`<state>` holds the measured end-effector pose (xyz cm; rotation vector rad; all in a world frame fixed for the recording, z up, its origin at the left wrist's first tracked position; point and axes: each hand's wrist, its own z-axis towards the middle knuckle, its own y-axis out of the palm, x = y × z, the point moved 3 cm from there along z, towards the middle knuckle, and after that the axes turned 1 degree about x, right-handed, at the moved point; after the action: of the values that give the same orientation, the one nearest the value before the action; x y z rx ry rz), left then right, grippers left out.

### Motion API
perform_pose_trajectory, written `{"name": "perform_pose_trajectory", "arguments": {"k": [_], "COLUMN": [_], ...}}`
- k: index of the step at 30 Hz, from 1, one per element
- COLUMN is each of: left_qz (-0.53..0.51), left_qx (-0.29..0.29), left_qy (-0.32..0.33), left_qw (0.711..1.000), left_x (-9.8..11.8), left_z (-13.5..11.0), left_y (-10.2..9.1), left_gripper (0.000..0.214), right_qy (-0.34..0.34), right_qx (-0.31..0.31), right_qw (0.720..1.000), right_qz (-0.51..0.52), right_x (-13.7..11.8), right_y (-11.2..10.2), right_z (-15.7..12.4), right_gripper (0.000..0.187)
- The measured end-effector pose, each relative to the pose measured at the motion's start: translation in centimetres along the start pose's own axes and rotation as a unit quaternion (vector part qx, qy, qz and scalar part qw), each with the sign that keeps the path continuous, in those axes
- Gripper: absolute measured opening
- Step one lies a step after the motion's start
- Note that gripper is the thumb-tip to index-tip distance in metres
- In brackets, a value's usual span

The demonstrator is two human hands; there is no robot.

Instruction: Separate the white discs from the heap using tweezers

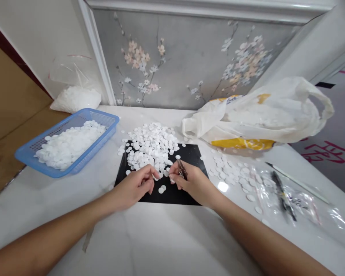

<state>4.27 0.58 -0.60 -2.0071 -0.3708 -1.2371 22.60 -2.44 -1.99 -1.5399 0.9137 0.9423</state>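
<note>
A loose pile of thin white round discs (pixel 151 143) covers the back of a black mat (pixel 169 197). My left hand (pixel 139 183) rests at the pile's front left edge. Its fingers are curled, with the index fingertip beside a few discs; what they hold, if anything, is hidden. My right hand (pixel 191 178) is closed around a small shiny metal tool (pixel 182 170) that looks like tweezers, over the mat's right half. The fingertips of both hands face each other, a short gap apart. Two loose discs (pixel 162 189) lie on the mat in front of them.
To the left stands a blue plastic basket (pixel 96 151) of white discs, with a clear bag of white pieces (pixel 76 99) behind it. A white plastic carrier bag (pixel 255 119) lies at the back right. More scattered discs (pixel 228 170), a pen (pixel 283 195) and clear plastic bags (pixel 310 209) lie right.
</note>
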Motion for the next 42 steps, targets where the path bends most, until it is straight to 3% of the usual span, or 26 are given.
{"name": "perform_pose_trajectory", "arguments": {"k": [5,8,12,15,18,20,23,27,29,31,36,42], "left_qz": [0.228,0.277,0.205,0.048,-0.105,-0.114,0.053,0.304,0.358,0.371,0.309,0.2], "left_qx": [0.038,0.04,0.032,0.057,0.076,0.094,0.126,0.132,0.143,0.148,0.106,0.072], "left_qy": [0.003,0.012,0.025,0.022,0.02,0.025,0.055,0.133,0.158,0.163,0.172,0.13], "left_qw": [0.973,0.96,0.978,0.997,0.991,0.989,0.989,0.934,0.909,0.902,0.929,0.968], "left_x": [0.5,0.4,-0.1,-0.2,-0.1,-0.1,-0.2,-0.5,-0.7,-0.7,-0.3,-0.2], "left_z": [0.1,0.4,0.4,0.3,0.4,0.5,0.7,1.0,1.1,1.1,0.8,0.9], "left_y": [1.1,1.7,1.0,-0.4,-1.5,-1.6,-1.0,0.1,0.2,0.1,0.4,0.6], "left_gripper": [0.018,0.013,0.011,0.008,0.01,0.009,0.004,0.009,0.007,0.007,0.009,0.018], "right_qy": [-0.015,-0.072,-0.101,-0.102,-0.064,-0.023,0.009,0.04,0.054,0.061,0.057,0.016], "right_qx": [-0.037,-0.04,-0.059,-0.062,-0.067,-0.086,-0.109,-0.073,-0.045,-0.022,-0.013,0.028], "right_qw": [0.998,0.991,0.98,0.982,0.995,0.99,0.952,0.933,0.941,0.956,0.995,0.993], "right_qz": [-0.044,-0.106,-0.16,-0.147,-0.034,0.105,0.286,0.351,0.332,0.287,0.085,-0.112], "right_x": [-0.1,-0.8,-1.4,-1.3,-0.5,0.2,0.5,0.5,0.5,0.5,1.1,0.9], "right_y": [0.6,1.3,1.9,1.6,0.8,0.2,-0.7,-1.8,-2.2,-2.4,-2.3,-1.8], "right_z": [-0.3,-0.4,-0.5,-0.7,-0.7,-0.5,0.1,0.8,0.9,1.0,0.8,0.7], "right_gripper": [0.009,0.009,0.015,0.015,0.014,0.019,0.029,0.021,0.016,0.015,0.016,0.011]}}
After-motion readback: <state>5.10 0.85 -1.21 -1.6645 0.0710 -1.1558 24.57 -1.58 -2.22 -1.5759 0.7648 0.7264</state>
